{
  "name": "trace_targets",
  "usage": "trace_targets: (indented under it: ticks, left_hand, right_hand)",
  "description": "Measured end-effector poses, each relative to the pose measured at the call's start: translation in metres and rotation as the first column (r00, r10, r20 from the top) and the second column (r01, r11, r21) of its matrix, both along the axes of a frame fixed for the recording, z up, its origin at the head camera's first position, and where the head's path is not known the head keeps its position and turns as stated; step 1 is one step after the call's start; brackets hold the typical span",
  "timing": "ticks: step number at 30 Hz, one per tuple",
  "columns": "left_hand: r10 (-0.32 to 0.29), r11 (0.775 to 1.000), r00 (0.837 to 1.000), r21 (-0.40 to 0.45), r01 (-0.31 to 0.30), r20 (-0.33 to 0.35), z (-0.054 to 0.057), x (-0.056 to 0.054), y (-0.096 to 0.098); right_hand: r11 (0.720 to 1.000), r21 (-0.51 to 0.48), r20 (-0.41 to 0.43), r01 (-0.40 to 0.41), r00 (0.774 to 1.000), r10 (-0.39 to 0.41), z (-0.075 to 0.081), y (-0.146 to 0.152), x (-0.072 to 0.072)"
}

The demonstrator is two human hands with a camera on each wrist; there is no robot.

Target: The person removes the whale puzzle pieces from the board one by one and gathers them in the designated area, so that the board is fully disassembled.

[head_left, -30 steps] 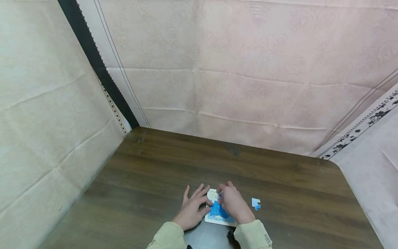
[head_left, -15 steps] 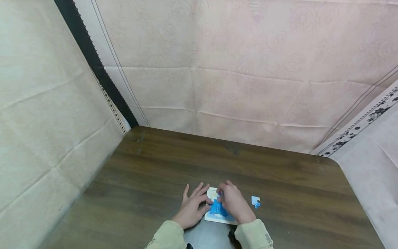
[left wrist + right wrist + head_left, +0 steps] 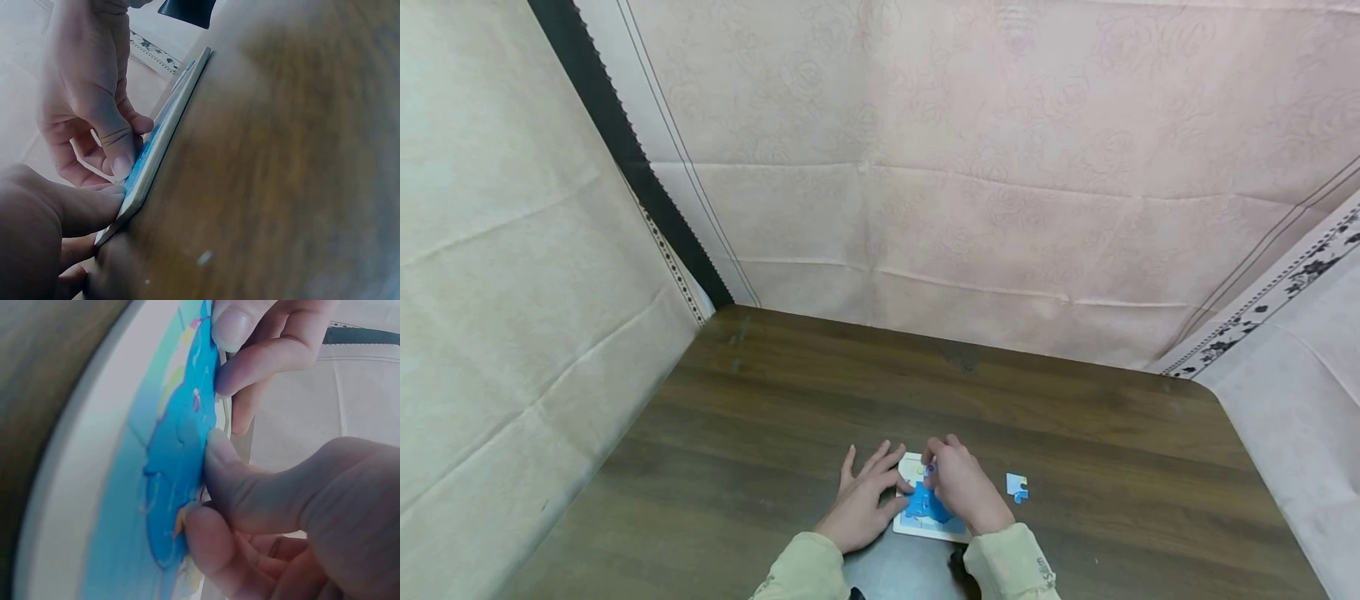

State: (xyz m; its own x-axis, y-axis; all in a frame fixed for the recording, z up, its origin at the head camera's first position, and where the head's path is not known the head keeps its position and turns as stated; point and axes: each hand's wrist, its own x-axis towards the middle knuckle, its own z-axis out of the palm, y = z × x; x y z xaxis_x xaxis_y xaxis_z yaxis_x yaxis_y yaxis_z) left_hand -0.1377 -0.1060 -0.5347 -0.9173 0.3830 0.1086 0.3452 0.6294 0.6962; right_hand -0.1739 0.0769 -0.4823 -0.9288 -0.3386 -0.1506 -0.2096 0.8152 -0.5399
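A jigsaw puzzle board point(image 3: 917, 530) with a blue picture and a pale border lies near the front of the table. My left hand point(image 3: 861, 510) rests at its left side, fingers spread, with thumb and forefinger touching the puzzle's face. Over the board's upper right, my right hand point(image 3: 966, 492) has its thumb and forefinger curled together at a puzzle piece point(image 3: 180, 522), which shows a bit of orange in the right wrist view. Most of that piece is hidden behind the fingertips. To the right of the board lies a loose blue and white puzzle piece point(image 3: 1017, 487).
The brown wooden table point(image 3: 760, 425) extends beyond and to both sides of the board. Pale cloth point(image 3: 970, 192) hangs at the back, with more at the left and right. A grey surface point(image 3: 898, 567) shows between the forearms.
The right fingers shift very slightly at the board's upper part. The left hand and the loose piece stay in place; the head view moves a little.
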Motion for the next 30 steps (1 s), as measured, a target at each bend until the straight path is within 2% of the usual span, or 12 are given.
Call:
trace_targets:
  ticks: [21,30]
  left_hand:
    - [0.009,1.000,1.000,-0.009,-0.009,0.023,0.0036,0.0006,0.0015]
    - [0.009,1.000,1.000,-0.010,-0.009,0.000,0.0019,0.0006,0.0013]
  right_hand:
    - [0.999,-0.035,0.031,0.009,0.999,-0.008,0.0003,0.0021,-0.0006]
    - [0.998,-0.059,0.054,0.028,0.998,-0.024,0.0000,0.0011,0.0012]
